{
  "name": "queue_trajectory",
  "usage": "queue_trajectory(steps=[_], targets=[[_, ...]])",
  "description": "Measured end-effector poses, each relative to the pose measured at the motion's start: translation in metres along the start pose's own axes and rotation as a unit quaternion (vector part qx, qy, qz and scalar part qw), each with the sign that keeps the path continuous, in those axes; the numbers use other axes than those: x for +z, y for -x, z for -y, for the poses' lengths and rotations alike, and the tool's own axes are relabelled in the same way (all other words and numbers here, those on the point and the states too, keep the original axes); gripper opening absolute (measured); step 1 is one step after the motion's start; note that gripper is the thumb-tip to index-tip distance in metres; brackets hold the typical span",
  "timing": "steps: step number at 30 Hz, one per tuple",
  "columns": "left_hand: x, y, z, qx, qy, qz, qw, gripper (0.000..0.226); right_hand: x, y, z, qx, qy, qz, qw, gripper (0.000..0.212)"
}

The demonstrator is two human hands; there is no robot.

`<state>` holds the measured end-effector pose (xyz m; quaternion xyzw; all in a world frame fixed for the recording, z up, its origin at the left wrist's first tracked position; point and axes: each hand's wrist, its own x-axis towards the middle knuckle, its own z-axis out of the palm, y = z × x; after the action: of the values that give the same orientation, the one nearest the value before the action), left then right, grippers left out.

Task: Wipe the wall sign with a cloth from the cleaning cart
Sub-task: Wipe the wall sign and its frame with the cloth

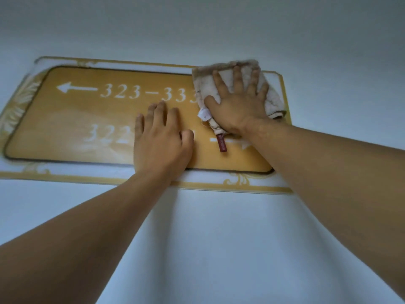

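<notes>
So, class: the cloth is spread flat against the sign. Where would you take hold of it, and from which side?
Pinch the bunched lower edge of the cloth, beside the red tag, coming from below. That edge hangs loose below the right hand, while the rest lies flat on the wall sign.

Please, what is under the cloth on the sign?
The cloth lies on the upper right part of the sign, pressed flat by the right hand. It covers the end of the top number row and the corner there, so those cannot be read.
</notes>
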<state>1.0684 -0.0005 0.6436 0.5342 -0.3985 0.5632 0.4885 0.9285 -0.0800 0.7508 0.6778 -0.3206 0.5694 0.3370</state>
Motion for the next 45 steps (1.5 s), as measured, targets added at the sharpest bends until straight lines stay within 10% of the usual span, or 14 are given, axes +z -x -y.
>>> queue_trajectory(steps=[17,45], targets=[[-0.002,0.003,0.01,0.019,-0.015,0.034,0.999,0.056,0.018,0.116,0.024,-0.035,0.017,-0.004,0.999,0.073],[0.002,0.006,0.015,0.034,0.029,-0.02,0.999,0.049,0.017,-0.002,0.04,-0.025,0.011,-0.033,0.999,0.083]])
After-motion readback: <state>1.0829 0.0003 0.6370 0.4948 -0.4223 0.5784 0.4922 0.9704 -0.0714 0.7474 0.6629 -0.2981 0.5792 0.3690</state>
